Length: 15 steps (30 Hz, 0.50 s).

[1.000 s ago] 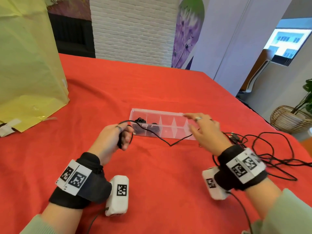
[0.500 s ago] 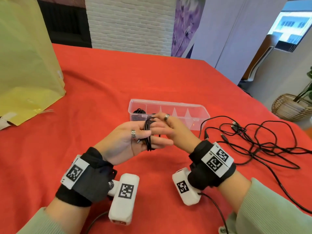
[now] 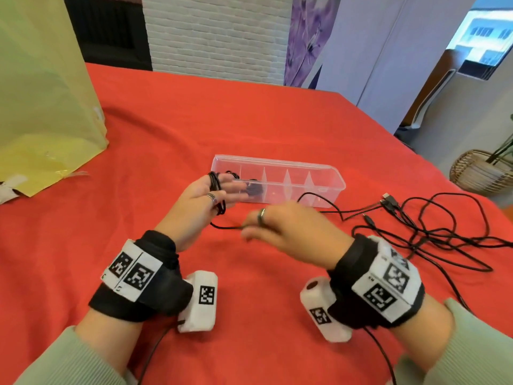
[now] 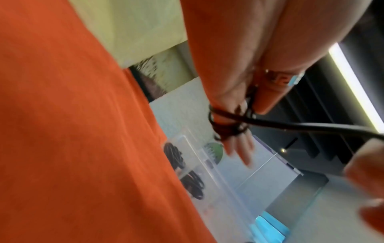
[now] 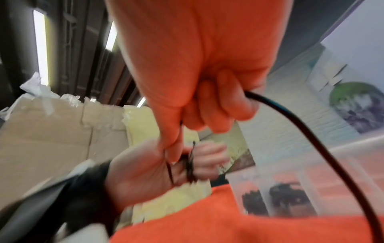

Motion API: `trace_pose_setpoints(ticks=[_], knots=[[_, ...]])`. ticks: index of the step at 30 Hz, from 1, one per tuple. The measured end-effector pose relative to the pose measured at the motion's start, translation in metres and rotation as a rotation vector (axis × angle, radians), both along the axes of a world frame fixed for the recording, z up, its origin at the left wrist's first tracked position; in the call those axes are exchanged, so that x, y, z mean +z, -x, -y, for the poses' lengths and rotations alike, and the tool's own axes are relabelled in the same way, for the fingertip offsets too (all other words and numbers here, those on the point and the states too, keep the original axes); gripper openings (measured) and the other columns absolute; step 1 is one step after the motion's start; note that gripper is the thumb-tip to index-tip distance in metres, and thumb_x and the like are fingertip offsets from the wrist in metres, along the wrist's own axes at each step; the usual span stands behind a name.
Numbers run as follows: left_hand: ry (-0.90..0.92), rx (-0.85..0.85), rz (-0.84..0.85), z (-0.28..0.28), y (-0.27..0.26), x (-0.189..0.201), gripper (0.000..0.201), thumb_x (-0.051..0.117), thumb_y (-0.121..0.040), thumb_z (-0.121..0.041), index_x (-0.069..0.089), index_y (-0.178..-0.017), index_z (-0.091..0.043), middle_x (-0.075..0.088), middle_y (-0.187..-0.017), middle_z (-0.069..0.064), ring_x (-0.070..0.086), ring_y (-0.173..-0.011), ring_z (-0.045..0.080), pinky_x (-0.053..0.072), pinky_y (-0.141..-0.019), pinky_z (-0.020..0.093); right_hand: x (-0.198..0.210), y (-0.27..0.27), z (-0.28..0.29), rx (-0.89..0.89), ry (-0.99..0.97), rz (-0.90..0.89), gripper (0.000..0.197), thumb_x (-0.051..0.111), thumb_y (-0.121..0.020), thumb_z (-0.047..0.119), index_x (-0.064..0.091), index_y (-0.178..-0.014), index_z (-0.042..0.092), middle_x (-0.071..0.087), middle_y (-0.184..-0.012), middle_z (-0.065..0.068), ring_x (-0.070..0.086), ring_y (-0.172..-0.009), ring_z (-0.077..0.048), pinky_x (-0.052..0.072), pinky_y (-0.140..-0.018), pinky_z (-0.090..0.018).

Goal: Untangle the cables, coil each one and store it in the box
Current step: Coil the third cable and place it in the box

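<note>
On the red cloth a black cable (image 3: 330,202) runs from the loose tangle (image 3: 422,229) at the right to my hands. My left hand (image 3: 205,193) is just in front of the clear divided box (image 3: 277,162) and holds a small coil (image 3: 215,183) of this cable wound round its outstretched fingers; the left wrist view shows the turns (image 4: 224,125) bunched there. My right hand (image 3: 266,223), a little nearer and to the right, grips the free run of cable (image 5: 311,134) in curled fingers. Two coiled cables (image 3: 254,188) lie in the box's left compartments.
A large yellow bag (image 3: 36,107) stands at the table's far left. A wicker basket (image 3: 483,173) sits on the floor beyond the right table edge. Loose plugs (image 3: 388,200) lie at the tangle's far end. The box's right compartments hold nothing.
Half a second ago both hands met at the coil. The right hand has since drawn back to the right with the cable, and the left hand has shifted toward the box.
</note>
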<state>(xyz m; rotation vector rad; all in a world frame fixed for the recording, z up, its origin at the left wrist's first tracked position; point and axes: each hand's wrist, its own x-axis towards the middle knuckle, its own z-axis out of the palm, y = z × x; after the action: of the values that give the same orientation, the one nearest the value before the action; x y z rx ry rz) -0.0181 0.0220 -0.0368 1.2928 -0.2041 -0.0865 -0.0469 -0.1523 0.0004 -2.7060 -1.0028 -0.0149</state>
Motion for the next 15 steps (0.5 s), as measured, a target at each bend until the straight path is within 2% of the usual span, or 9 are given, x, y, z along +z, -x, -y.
trace_pose_setpoints(ticks=[3,4,6,8,10,11,12,14,15], knots=[[-0.07,-0.163,-0.033,0.005,0.01,0.006,0.012,0.041,-0.091,-0.002,0.053,-0.093,-0.004,0.069,-0.071,0.006,0.068,-0.062,0.021,0.054,-0.064,0.024,0.018,-0.013,0.012,-0.117,-0.258,0.204,0.029,0.047,-0.086,0.046,0.07,-0.086,0.028,0.068,-0.078,0.002,0.058,-0.072,-0.014,0.048,-0.067,-0.038],[-0.122,-0.19,-0.006,0.006,0.013,0.008,0.014,0.04,-0.094,-0.01,0.053,-0.091,-0.004,0.068,-0.068,0.006,0.066,-0.059,0.021,0.052,-0.061,0.022,0.022,-0.018,0.015,-0.145,-0.328,0.236,0.026,0.051,-0.085,0.044,0.07,-0.084,0.027,0.066,-0.073,0.003,0.053,-0.064,-0.01,0.047,-0.064,-0.036],[-0.213,-0.27,0.037,0.009,0.018,0.011,0.033,0.036,-0.091,-0.032,0.054,-0.087,-0.005,0.065,-0.064,0.006,0.06,-0.051,0.021,0.046,-0.058,0.022,0.024,-0.026,0.019,-0.181,-0.469,0.287,0.018,0.06,-0.085,0.041,0.07,-0.082,0.026,0.062,-0.065,0.007,0.045,-0.055,-0.005,0.043,-0.059,-0.032],[-0.258,-0.391,0.016,0.012,0.022,0.011,0.044,0.033,-0.088,-0.043,0.056,-0.081,-0.006,0.061,-0.057,0.007,0.053,-0.041,0.018,0.036,-0.054,0.03,0.019,-0.033,0.016,-0.223,-0.589,0.296,0.014,0.064,-0.084,0.039,0.068,-0.08,0.026,0.06,-0.062,0.003,0.043,-0.053,-0.009,0.04,-0.057,-0.032],[-0.27,-0.486,0.018,0.017,0.029,0.011,0.038,0.037,-0.089,-0.037,0.058,-0.079,-0.007,0.059,-0.053,0.005,0.045,-0.034,0.012,0.027,-0.049,0.033,0.011,-0.04,0.012,-0.256,-0.657,0.215,0.009,0.066,-0.084,0.036,0.067,-0.079,0.029,0.064,-0.067,-0.007,0.05,-0.058,-0.019,0.044,-0.061,-0.036],[-0.238,-0.505,0.021,0.018,0.031,0.012,0.033,0.039,-0.089,-0.031,0.059,-0.081,-0.006,0.058,-0.051,0.003,0.042,-0.031,0.01,0.031,-0.046,0.028,0.006,-0.043,0.011,-0.249,-0.661,0.144,0.007,0.065,-0.086,0.032,0.068,-0.081,0.028,0.068,-0.072,-0.005,0.056,-0.065,-0.019,0.046,-0.066,-0.035],[-0.189,-0.5,0.028,0.019,0.032,0.012,0.03,0.04,-0.088,-0.026,0.06,-0.084,-0.004,0.056,-0.05,0.003,0.039,-0.03,0.009,0.036,-0.043,0.023,0.001,-0.046,0.01,-0.231,-0.627,0.075,0.008,0.064,-0.088,0.028,0.07,-0.084,0.025,0.069,-0.075,0.001,0.06,-0.07,-0.014,0.048,-0.071,-0.031],[-0.054,-0.429,0.051,0.017,0.029,0.015,0.029,0.039,-0.088,-0.018,0.06,-0.091,0.001,0.057,-0.052,0.003,0.04,-0.032,0.009,0.044,-0.047,0.021,-0.012,-0.05,0.01,-0.212,-0.402,-0.037,0.017,0.057,-0.092,0.026,0.072,-0.093,0.017,0.063,-0.073,0.011,0.058,-0.072,-0.006,0.044,-0.068,-0.021],[0.029,-0.381,0.06,0.015,0.027,0.016,0.029,0.037,-0.089,-0.015,0.059,-0.095,0.003,0.06,-0.056,0.005,0.044,-0.035,0.011,0.046,-0.051,0.022,-0.019,-0.049,0.009,-0.209,-0.257,-0.083,0.023,0.053,-0.094,0.028,0.071,-0.096,0.013,0.06,-0.07,0.011,0.055,-0.069,-0.007,0.04,-0.065,-0.022]])
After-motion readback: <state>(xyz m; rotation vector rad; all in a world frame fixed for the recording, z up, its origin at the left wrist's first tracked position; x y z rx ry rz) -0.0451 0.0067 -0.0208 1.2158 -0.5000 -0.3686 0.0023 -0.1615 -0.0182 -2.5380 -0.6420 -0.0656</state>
